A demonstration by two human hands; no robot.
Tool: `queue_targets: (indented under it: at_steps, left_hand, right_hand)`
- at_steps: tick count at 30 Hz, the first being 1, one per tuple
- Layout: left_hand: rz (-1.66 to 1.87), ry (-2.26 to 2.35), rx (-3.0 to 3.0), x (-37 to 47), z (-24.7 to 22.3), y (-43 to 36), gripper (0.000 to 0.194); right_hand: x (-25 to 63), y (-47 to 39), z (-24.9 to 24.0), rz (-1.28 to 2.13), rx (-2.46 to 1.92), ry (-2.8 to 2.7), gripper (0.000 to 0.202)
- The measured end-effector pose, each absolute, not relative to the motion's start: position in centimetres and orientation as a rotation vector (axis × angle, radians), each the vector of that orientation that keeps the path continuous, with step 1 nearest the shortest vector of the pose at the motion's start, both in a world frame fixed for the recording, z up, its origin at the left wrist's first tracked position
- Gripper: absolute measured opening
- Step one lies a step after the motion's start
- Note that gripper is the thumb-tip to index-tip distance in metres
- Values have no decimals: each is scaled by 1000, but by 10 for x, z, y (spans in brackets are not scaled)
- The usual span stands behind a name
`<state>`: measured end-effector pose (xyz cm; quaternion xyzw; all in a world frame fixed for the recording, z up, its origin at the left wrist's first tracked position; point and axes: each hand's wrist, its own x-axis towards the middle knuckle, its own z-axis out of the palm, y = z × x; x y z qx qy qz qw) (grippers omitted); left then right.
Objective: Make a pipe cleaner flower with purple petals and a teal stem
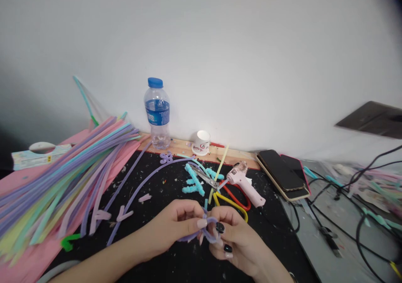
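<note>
The left grip [185,222] has thumb and fingertips pinched together on a purple fuzzy loop [212,219]; the right grip [234,235] is clamped on the same piece from the opposite side. It lies directly between them, above the bench [176,266], so neither hand is nearer. The long axis seems to run side to side, roughly along the bench's back edge: the rounded end points toward the right fingers, and more purple shows beneath the left. Fingers hide the middle. Just beyond stand the scissors [214,184], blades toward the back-left corner, then the pink glue gun [248,186] on their right. Farther out, a purple flower [166,157] lies near the back edge and a bundle of fuzzy stems [94,161] covers the left side.
</note>
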<state>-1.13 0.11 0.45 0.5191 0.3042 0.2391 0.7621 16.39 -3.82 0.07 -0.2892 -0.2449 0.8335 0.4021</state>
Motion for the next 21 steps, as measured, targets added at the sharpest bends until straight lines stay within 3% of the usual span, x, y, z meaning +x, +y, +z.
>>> queue_targets:
  at_steps: [21]
  left_hand:
    - [528,700,983,-7,5,-4,42]
  right_hand:
    - [150,-39,1,1946,-811,-688,29]
